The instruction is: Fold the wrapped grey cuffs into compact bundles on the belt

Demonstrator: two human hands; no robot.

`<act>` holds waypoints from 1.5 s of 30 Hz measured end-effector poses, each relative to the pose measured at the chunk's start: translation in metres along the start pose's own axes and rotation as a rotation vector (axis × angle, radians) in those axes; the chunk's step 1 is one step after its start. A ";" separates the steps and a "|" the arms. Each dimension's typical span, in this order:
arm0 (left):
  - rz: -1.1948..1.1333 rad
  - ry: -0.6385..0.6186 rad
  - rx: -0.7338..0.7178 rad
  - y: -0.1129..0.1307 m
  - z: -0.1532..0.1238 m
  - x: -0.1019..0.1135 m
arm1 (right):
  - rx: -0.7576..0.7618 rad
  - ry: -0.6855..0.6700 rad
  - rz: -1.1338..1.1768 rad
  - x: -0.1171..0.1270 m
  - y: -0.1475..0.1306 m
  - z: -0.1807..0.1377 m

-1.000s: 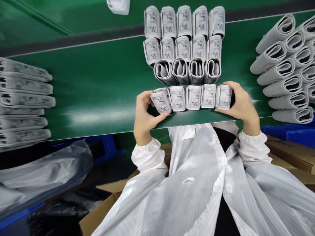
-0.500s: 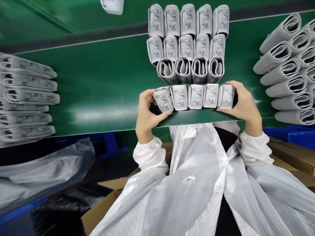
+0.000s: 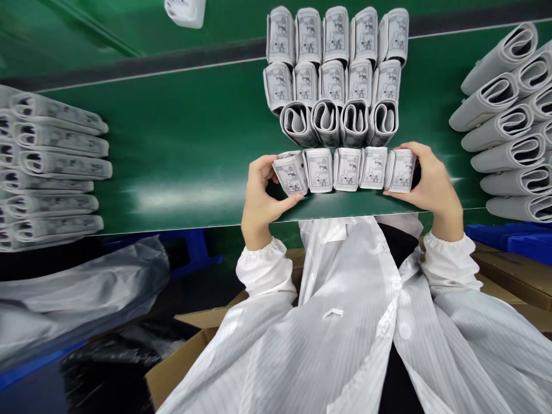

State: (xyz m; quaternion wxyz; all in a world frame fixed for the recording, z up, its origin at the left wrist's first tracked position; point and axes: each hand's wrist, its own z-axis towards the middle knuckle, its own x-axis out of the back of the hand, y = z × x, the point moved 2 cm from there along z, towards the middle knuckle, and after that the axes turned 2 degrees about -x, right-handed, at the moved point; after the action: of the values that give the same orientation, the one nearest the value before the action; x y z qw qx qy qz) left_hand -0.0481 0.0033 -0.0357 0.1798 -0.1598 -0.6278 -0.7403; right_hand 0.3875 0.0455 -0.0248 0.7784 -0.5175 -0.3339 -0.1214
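Observation:
A row of several rolled grey cuffs (image 3: 347,169), printed with small line drawings, stands near the front edge of the green work surface. My left hand (image 3: 261,198) grips the row's left end, its thumb in front and fingers behind the slightly tilted end cuff (image 3: 292,175). At the other end my right hand (image 3: 433,183) holds the rightmost cuff (image 3: 401,171) between thumb and fingers. Just behind the row are stacked more rolled cuffs (image 3: 332,80), some with their spiral ends facing me.
Printed cuffs (image 3: 64,165) lie stacked at the left, and plain grey ones (image 3: 500,121) at the right. Green work surface (image 3: 185,144) stretches between. A white object (image 3: 185,12) is at the far side. Below the edge are an open cardboard box (image 3: 181,359) and blue bins (image 3: 513,238).
Most of the scene sits slightly further right in the view, hands and cuffs together. Both hands keep the same hold on the row's ends.

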 end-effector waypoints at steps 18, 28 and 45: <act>0.018 -0.026 -0.040 -0.002 -0.002 0.000 | -0.075 -0.005 0.014 0.002 -0.009 0.002; 0.011 -0.020 -0.126 -0.018 -0.002 0.003 | -0.049 -0.015 0.003 -0.003 -0.004 0.000; 0.206 0.249 -0.278 0.015 -0.011 -0.029 | 0.217 0.068 -0.181 0.061 -0.056 0.062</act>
State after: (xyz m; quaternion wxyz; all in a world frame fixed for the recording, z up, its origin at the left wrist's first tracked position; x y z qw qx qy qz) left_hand -0.0155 -0.0074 -0.0376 0.3069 -0.1539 -0.4728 -0.8115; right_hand 0.3785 0.0856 0.0701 0.8265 -0.3939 -0.3637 -0.1718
